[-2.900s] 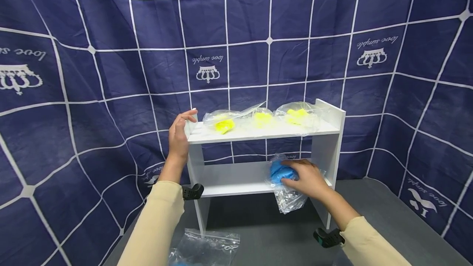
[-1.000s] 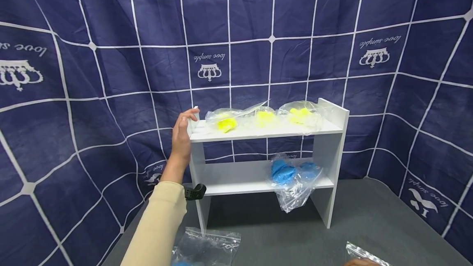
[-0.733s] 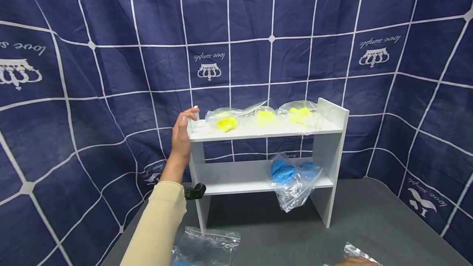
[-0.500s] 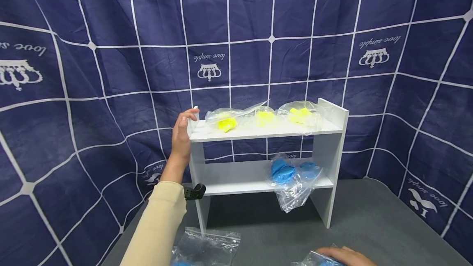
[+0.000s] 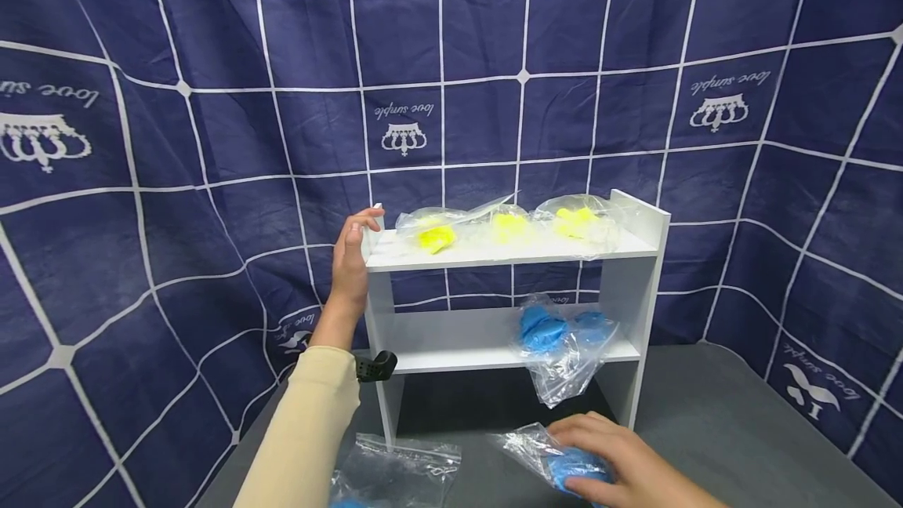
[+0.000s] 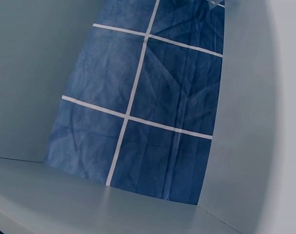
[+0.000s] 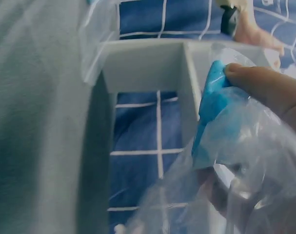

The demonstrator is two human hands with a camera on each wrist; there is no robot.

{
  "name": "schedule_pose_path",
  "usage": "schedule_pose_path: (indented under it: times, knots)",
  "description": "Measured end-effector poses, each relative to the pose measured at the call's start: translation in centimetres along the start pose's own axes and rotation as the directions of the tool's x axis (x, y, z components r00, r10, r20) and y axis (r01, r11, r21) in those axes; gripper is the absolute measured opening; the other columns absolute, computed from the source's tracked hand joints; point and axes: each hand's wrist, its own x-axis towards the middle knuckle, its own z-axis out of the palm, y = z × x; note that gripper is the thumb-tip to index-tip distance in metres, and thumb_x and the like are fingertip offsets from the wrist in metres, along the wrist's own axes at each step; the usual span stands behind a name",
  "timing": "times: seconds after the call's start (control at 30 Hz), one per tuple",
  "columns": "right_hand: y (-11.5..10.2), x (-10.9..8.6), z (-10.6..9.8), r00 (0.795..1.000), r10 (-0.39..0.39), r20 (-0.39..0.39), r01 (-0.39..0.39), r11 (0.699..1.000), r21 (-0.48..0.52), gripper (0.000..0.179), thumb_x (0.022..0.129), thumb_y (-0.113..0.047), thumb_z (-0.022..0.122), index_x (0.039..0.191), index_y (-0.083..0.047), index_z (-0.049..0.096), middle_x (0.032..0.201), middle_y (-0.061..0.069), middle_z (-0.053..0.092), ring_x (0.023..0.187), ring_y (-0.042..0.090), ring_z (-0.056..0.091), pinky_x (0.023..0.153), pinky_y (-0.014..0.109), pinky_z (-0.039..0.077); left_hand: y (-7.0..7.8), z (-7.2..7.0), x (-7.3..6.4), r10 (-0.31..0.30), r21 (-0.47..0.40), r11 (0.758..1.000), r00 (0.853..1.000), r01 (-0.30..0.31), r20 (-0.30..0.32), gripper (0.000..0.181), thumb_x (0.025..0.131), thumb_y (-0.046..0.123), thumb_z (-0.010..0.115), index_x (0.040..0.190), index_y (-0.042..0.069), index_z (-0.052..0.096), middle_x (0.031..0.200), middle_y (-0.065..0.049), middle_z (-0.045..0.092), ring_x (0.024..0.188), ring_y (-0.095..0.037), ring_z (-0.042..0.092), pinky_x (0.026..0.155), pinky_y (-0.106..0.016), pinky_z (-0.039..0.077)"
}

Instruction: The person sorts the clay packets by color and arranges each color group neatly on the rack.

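My left hand [image 5: 350, 261] holds the top of the left side panel of a white two-tier shelf [image 5: 645, 296]. My right hand [image 5: 617, 457] grips a clear plastic bag [image 5: 525, 445] with a soft blue piece [image 5: 574, 467] inside, low in front of the shelf. In the right wrist view the thumb [image 7: 260, 80] presses the blue piece [image 7: 216, 97] through the loose plastic. On the lower board lie two similar blue pieces [image 5: 542, 329] in clear bags, one bag end drooping over the front edge. The left wrist view shows shelf boards and cloth, not the hand.
Clear bags with yellow pieces [image 5: 436, 238] lie along the upper board. Another clear zip bag [image 5: 416, 465] lies on the dark grey table [image 5: 705, 406] at the front left, blue showing at its bottom. A navy cloth [image 5: 480, 124] with white lines hangs behind and at both sides.
My right hand released a blue bag on the lower board, dropped to the bottom right, and has come back up and leftward with another bagged blue piece. The left hand stays on the shelf.
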Motion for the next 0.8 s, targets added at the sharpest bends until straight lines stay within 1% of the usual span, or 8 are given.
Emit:
schedule_pose_path:
  times: [0.13, 0.27, 0.33, 0.43, 0.53, 0.63, 0.73, 0.8]
  knots:
    - [-1.1, 2.2, -0.7, 0.998, 0.063, 0.011, -0.063, 0.998, 0.015, 0.043, 0.087, -0.017, 0.070, 0.127, -0.018, 0.057, 0.126, -0.001, 0.061, 0.114, 0.009, 0.056, 0.089, 0.018, 0.048, -0.1, 0.0, 0.0, -0.002, -0.002, 1.000, 1.000, 0.002, 0.002, 0.038, 0.096, 0.016, 0.025, 0.098, -0.018, 0.043, 0.131, -0.034, 0.048, 0.137, -0.038, 0.037, 0.114, -0.040, 0.018]
    - [-1.9, 5.1, -1.6, 0.997, 0.069, -0.020, -0.068, 0.998, 0.014, 0.041, 0.087, -0.019, 0.071, 0.126, -0.019, 0.058, 0.129, -0.002, 0.060, 0.118, 0.012, 0.057, 0.092, 0.022, 0.048, -0.2, 0.0, 0.0, 0.004, -0.003, 1.000, 1.000, -0.004, 0.001, 0.038, 0.096, 0.015, 0.025, 0.098, -0.019, 0.043, 0.130, -0.035, 0.048, 0.136, -0.040, 0.037, 0.114, -0.039, 0.018]
    - [-2.3, 6.3, -2.1, 0.996, 0.085, -0.038, -0.086, 0.996, -0.022, 0.039, 0.086, -0.022, 0.071, 0.124, -0.022, 0.059, 0.129, -0.004, 0.060, 0.118, 0.013, 0.058, 0.093, 0.025, 0.049, -0.2, -0.1, 0.0, 0.003, 0.000, 1.000, 1.000, -0.003, 0.000, 0.038, 0.096, 0.014, 0.025, 0.098, -0.019, 0.043, 0.130, -0.035, 0.048, 0.135, -0.040, 0.037, 0.114, -0.039, 0.018]
    - [-2.4, 8.0, -3.0, 0.989, 0.144, -0.030, -0.146, 0.987, -0.069, 0.038, 0.087, -0.027, 0.071, 0.123, -0.024, 0.061, 0.131, -0.009, 0.058, 0.120, 0.012, 0.057, 0.093, 0.029, 0.050, -0.2, -0.1, -0.1, -0.003, 0.001, 1.000, 1.000, 0.003, 0.000, 0.037, 0.096, 0.014, 0.025, 0.098, -0.018, 0.043, 0.131, -0.034, 0.049, 0.135, -0.039, 0.038, 0.113, -0.039, 0.019]
    - [-1.9, 9.4, -3.9, 0.980, 0.196, -0.015, -0.197, 0.976, -0.098, 0.037, 0.086, -0.029, 0.071, 0.122, -0.023, 0.062, 0.132, -0.011, 0.058, 0.121, 0.013, 0.056, 0.094, 0.035, 0.051, -0.3, -0.2, -0.2, -0.008, 0.007, 1.000, 1.000, 0.008, 0.003, 0.038, 0.096, 0.015, 0.025, 0.098, -0.018, 0.043, 0.131, -0.033, 0.049, 0.135, -0.039, 0.038, 0.114, -0.040, 0.018]
    - [-0.9, 10.9, -4.7, 0.972, 0.234, -0.011, -0.234, 0.966, -0.111, 0.039, 0.086, -0.028, 0.072, 0.123, -0.020, 0.063, 0.132, -0.009, 0.058, 0.122, 0.015, 0.056, 0.095, 0.039, 0.050, -0.2, -0.1, -0.2, -0.007, 0.019, 1.000, 1.000, 0.007, 0.005, 0.037, 0.096, 0.015, 0.025, 0.098, -0.017, 0.044, 0.131, -0.033, 0.049, 0.136, -0.038, 0.037, 0.114, -0.042, 0.017]
    - [0.2, 12.2, -5.3, 0.961, 0.274, -0.034, -0.276, 0.951, -0.141, 0.042, 0.084, -0.026, 0.074, 0.124, -0.016, 0.063, 0.131, -0.005, 0.059, 0.122, 0.019, 0.057, 0.095, 0.042, 0.050, -0.2, -0.1, 0.0, -0.003, 0.026, 1.000, 1.000, 0.003, 0.001, 0.037, 0.096, 0.016, 0.025, 0.098, -0.016, 0.044, 0.131, -0.032, 0.049, 0.137, -0.039, 0.036, 0.115, -0.043, 0.017]
    - [1.0, 13.0, -5.5, 0.950, 0.307, -0.058, -0.312, 0.937, -0.157, 0.044, 0.083, -0.026, 0.075, 0.124, -0.015, 0.063, 0.131, -0.003, 0.060, 0.121, 0.022, 0.058, 0.095, 0.044, 0.050, -0.1, 0.0, 0.0, -0.002, 0.024, 1.000, 1.000, 0.002, 0.003, 0.037, 0.095, 0.016, 0.025, 0.098, -0.016, 0.043, 0.131, -0.033, 0.049, 0.137, -0.040, 0.036, 0.115, -0.042, 0.017]
